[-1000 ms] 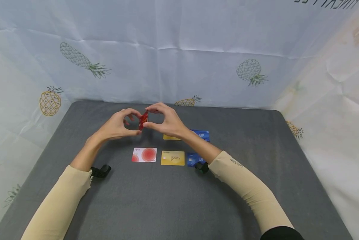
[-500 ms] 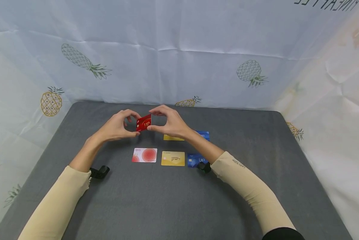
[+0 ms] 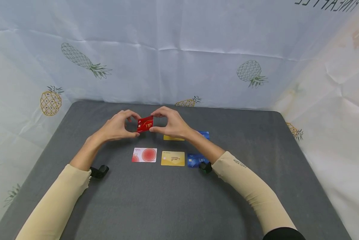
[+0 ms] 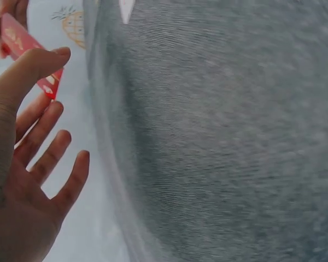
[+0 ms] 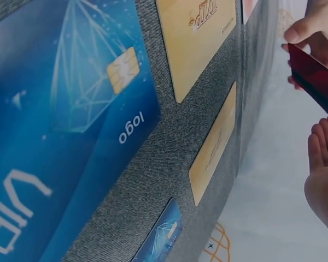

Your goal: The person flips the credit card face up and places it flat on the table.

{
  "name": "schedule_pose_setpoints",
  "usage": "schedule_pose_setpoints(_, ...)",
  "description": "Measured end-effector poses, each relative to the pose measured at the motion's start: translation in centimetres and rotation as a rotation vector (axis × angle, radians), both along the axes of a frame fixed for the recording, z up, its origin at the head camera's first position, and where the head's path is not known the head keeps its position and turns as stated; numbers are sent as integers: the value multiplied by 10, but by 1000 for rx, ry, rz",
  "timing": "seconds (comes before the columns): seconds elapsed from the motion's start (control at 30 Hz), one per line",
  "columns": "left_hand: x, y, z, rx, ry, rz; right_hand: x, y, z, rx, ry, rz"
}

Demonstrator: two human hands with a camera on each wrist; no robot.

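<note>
Both hands hold a red VIP card (image 3: 145,124) upright above the far part of the table, its lettered face towards the head camera. The left hand (image 3: 118,125) pinches its left side by thumb and index finger; in the left wrist view the other fingers are spread. From the right, the right hand (image 3: 173,122) grips the opposite side. Nearest below lie a white card with red circles (image 3: 144,155), a yellow card (image 3: 173,158) and a blue VIP card (image 3: 194,160). Behind them, a second yellow card (image 3: 173,137) and a second blue card (image 3: 205,135) are partly hidden by the right arm.
A dark grey cloth covers the table (image 3: 155,203). Pineapple-printed white sheeting (image 3: 179,73) hangs behind and at both sides. A black wrist mount (image 3: 99,172) sits by the left wrist, and another mount (image 3: 205,167) overlaps the front blue card.
The red card has turned from nearly edge-on to show its face to the head camera. The right hand has shifted slightly right and nearer; the left hand has hardly moved.
</note>
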State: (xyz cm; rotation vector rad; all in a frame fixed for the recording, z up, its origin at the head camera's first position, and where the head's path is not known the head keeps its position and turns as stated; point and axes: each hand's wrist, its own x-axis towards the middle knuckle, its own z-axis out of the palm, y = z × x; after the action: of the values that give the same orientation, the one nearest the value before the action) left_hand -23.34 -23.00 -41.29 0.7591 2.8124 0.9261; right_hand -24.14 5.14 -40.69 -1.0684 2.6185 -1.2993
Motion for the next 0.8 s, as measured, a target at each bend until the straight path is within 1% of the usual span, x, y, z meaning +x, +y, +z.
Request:
schedule_pose_setpoints(0.17, 0, -2, -5, -38, 0, 17, 1, -1, 2, 2, 15, 9)
schedule_pose_setpoints(0.37, -1, -3, -4, -57, -29, 37, 0, 0, 1, 28, 1, -1)
schedule_pose_setpoints(0.47, -2, -4, -3, -69, -39, 40, 0, 2, 0, 60, -15, -14)
schedule_pose_setpoints(0.63, -3, -6, -3, -105, -38, 42, -2, 3, -2, 151, -29, -37)
schedule_pose_setpoints(0.8, -4, -6, -4, -135, -32, 30, -3, 3, -5, 222, -42, -49)
